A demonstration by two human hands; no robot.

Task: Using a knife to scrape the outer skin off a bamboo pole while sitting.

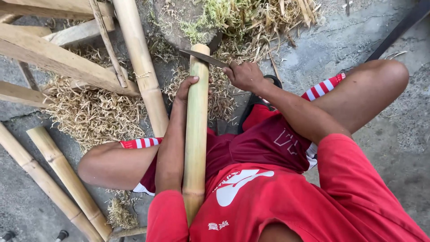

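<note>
Against smooth round bamboo pole (pixel 196 130), right hand (pixel 244 75) presses flat metal blade (pixel 204 57).

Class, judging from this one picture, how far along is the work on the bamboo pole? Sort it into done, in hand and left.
Done: heaps of pale shavings lie on the ground, so much scraping has happened. In hand: the left hand steadies the bamboo pole across the lap while the right hand sets a knife against its far end. Left, probably: several more poles lie nearby.
</note>
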